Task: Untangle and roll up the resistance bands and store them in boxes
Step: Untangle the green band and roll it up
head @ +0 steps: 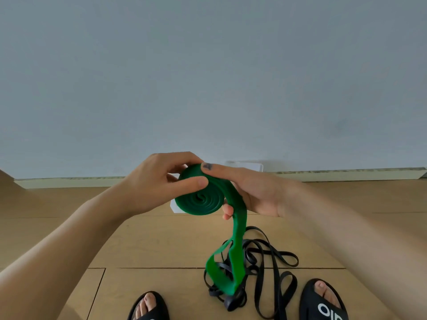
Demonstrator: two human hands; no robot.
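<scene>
Above a wooden floor [143,245] by a pale wall, a green resistance band [201,199] is held half coiled. The left hand [161,181] pinches the coil, thumb on its face; the right hand [251,192] curls round the loose tail, which hangs over tangled black bands [272,262] between two black slippers.

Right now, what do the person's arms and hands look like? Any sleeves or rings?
Both forearms are bare, with no sleeves showing. The left hand and the right hand wear no gloves, and no rings, watch or bracelets can be seen. One fingertip of the right hand has a dark mark, like chipped nail polish.
</scene>
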